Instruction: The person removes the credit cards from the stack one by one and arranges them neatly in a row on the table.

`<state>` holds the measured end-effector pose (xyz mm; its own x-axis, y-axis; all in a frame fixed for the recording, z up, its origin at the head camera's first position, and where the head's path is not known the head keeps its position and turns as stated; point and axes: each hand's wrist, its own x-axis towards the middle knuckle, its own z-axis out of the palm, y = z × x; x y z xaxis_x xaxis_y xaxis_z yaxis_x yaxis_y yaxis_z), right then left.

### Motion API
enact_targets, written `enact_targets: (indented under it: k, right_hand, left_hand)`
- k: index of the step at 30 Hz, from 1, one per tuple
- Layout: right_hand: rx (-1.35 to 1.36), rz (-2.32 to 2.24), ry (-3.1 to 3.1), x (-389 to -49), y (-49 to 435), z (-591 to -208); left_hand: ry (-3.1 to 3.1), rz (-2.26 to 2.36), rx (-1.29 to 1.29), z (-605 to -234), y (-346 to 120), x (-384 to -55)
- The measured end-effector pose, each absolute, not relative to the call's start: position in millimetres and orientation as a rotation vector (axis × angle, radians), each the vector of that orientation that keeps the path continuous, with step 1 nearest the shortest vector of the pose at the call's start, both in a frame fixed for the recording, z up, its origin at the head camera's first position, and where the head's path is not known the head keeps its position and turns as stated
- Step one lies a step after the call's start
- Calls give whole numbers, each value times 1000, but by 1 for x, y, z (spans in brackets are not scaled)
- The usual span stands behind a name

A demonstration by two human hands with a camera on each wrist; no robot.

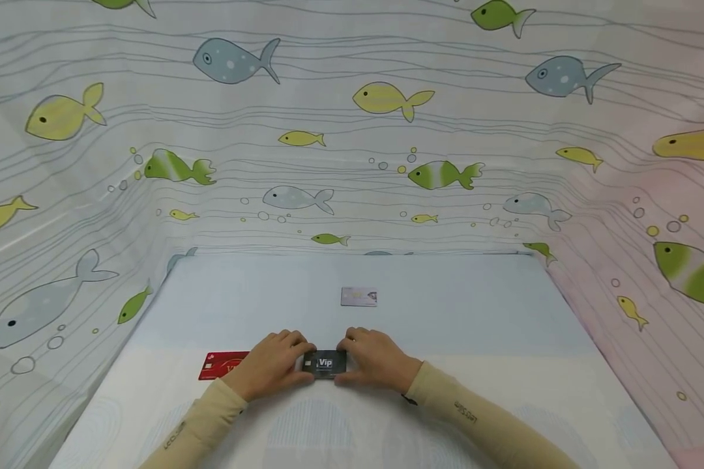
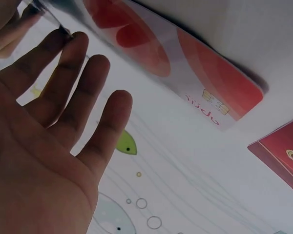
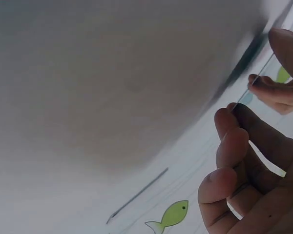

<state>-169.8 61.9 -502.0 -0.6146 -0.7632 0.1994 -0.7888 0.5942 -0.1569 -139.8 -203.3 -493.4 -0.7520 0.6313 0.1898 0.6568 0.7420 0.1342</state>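
Note:
A black card with "Vip" lettering lies level between my two hands in the head view. My left hand pinches its left end, thumb at the near corner and index finger at the far corner. My right hand pinches the right end in the same way. A red card lies partly covered by the left hand. The left wrist view shows a red-and-white card with a chip beyond the left fingertips, and the dark red card beside it.
A silver-grey card lies on the pale table farther back, beyond the hands. A fish-patterned sheet rises as walls at the back and both sides.

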Motion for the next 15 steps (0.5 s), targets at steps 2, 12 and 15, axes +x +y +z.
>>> enact_targets:
  k: [2, 12, 15]
  right_hand:
    - [1322, 333, -2707, -170, 60, -501]
    - [1306, 290, -2743, -171, 52, -503]
    - [1305, 283, -2752, -170, 50, -503]
  left_hand:
    - [-2818, -280, -1039, -494, -204, -140]
    - [-2838, -265, -1043, -494, -208, -140]
    - [-2838, -270, -1048, -494, -209, -140]
